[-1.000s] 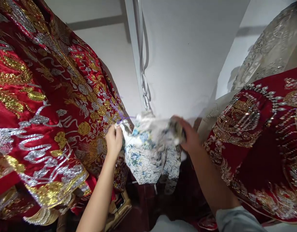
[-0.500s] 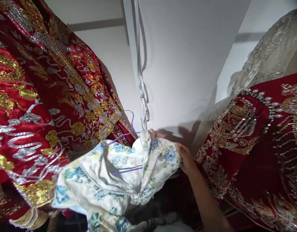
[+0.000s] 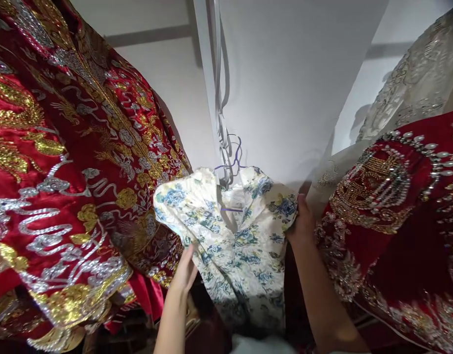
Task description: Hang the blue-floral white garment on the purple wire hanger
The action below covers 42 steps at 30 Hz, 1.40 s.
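Note:
A white dress (image 3: 226,250) with blue and yellow flowers hangs open at its V-neck in front of me, on a purple wire hanger (image 3: 236,157). The hanger's hook stands beside a white chain-like strip; whether it is hooked on cannot be made out. My right hand (image 3: 302,223) is closed on the cuff of the right-side sleeve. Lower down on the other side, my left hand (image 3: 185,270) grips the dress's edge below the sleeve, thumb in front and the other fingers partly hidden behind cloth.
A red jacket (image 3: 111,132) with gold and silver embroidery fills the left. At right are a red beaded garment (image 3: 381,236) and a pale sheer lace garment (image 3: 414,73). A white upright rail (image 3: 207,64) runs down the white wall (image 3: 285,88).
The dress has gone from bunched and slanted to spread and upright, with its hanger moved right and up. My left hand has come into view at its side; my right hand has shifted right.

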### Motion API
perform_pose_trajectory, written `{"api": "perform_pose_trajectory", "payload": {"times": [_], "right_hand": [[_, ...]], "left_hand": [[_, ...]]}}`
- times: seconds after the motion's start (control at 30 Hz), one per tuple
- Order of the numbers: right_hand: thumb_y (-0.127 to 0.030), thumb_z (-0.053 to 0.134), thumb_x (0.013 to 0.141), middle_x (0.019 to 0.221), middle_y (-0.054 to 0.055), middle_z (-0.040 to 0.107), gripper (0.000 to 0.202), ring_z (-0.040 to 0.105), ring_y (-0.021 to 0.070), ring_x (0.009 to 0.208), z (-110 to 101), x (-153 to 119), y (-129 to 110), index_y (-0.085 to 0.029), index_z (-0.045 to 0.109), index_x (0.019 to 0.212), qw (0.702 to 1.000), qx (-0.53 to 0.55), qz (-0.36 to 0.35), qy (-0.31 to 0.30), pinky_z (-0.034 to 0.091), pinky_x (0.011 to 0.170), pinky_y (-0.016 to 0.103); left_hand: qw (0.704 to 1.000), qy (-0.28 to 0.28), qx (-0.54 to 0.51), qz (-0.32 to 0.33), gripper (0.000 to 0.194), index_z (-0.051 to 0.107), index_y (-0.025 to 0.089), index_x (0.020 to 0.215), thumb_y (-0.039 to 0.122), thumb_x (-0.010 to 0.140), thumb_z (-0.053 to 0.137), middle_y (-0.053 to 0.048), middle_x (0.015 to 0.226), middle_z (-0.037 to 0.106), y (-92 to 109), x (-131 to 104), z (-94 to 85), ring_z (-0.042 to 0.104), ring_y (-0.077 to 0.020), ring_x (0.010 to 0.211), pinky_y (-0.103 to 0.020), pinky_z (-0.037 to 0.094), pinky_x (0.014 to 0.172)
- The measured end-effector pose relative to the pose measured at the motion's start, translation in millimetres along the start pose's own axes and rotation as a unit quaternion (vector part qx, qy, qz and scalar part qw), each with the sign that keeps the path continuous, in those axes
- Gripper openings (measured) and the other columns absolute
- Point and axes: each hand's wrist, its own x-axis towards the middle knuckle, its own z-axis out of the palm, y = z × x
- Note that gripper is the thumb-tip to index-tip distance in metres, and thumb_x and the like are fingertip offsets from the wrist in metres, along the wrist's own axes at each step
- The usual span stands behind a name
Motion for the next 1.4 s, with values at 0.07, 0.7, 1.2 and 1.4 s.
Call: {"api": "perform_pose_trajectory", "payload": {"times": [0.07, 0.7, 1.2, 1.4], "right_hand": [[-0.051, 0.072, 0.076, 0.087, 0.002, 0.07, 0.035, 0.067, 0.0207, 0.079, 0, -11, 7, -0.022, 0.066, 0.095, 1.0, -0.012, 0.016, -0.004, 0.055, 0.066, 0.033], [-0.064, 0.031, 0.098, 0.071, 0.004, 0.064, 0.058, 0.059, 0.0201, 0.073, -32, -105, 82, -0.021, 0.058, 0.07, 0.786, -0.384, 0.134, -0.465, 0.043, 0.075, 0.033], [-0.045, 0.056, 0.085, 0.047, -0.001, 0.058, 0.034, 0.043, 0.01, 0.038, -39, -99, 74, -0.018, 0.061, 0.065, 0.843, -0.239, 0.256, -0.409, 0.033, 0.043, 0.023], [-0.041, 0.059, 0.082, 0.039, -0.004, 0.053, 0.03, 0.038, 0.009, 0.031, -31, -100, 59, -0.016, 0.067, 0.069, 0.81, -0.254, 0.288, -0.444, 0.028, 0.037, 0.021]], "left_hand": [[0.999, 0.031, 0.028, -0.028, 0.07, 0.067, 0.021, 0.118, 0.054, 0.06, 0.086, -0.015, 0.127, 0.067, -10, -6, -3.9, 0.053, -0.0345, 0.131, -0.049, 0.039, 0.114], [0.997, 0.073, 0.014, -0.015, 0.064, 0.057, 0.023, 0.134, 0.047, 0.077, 0.076, -0.011, 0.136, 0.062, -49, -33, 33.5, 0.048, -0.0293, 0.136, -0.045, 0.031, 0.118], [0.808, 0.327, 0.314, 0.375, 0.046, 0.047, 0.023, 0.119, 0.037, 0.082, 0.069, -0.014, 0.127, 0.045, -92, -43, 52.0, 0.045, -0.0287, 0.127, -0.047, 0.037, 0.11], [0.848, 0.093, 0.407, 0.326, 0.013, 0.06, 0.024, 0.083, 0.033, 0.09, 0.055, -0.009, 0.095, 0.054, -93, -34, 73.7, 0.053, -0.0255, 0.092, -0.039, 0.046, 0.082]]}}
